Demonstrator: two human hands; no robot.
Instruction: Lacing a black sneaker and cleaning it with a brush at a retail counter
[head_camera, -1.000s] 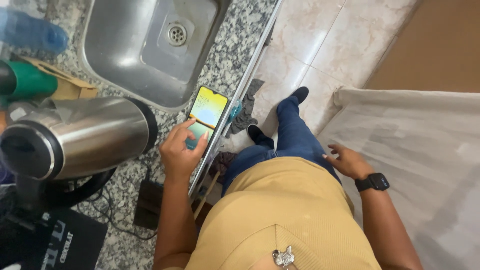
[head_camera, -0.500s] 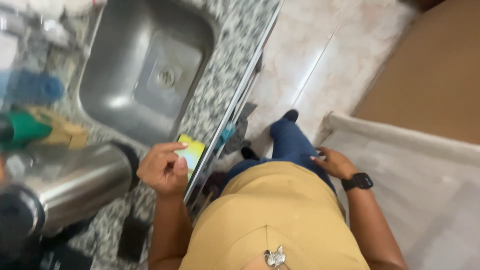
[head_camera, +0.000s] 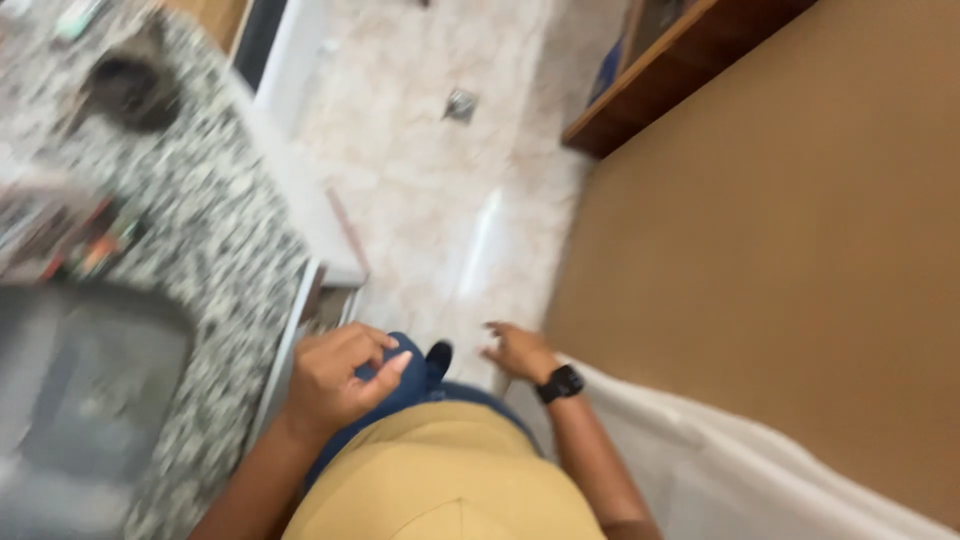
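Lifted off the phone, which has left view, the left hand (head_camera: 335, 385) now hangs loosely curled and empty beside the granite desk (head_camera: 190, 240); right hand (head_camera: 515, 350) spread over the floor (head_camera: 450, 200)

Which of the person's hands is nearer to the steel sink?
Left. The left hand hangs just off the counter edge, a short way right of the sink. The right hand, with a wristwatch, is farther right over the floor.

Mustard ribbed top (head_camera: 450, 490), blue jeans (head_camera: 400, 395), black shoe (head_camera: 438, 357) — black smartwatch (head_camera: 560, 383), rt wrist.
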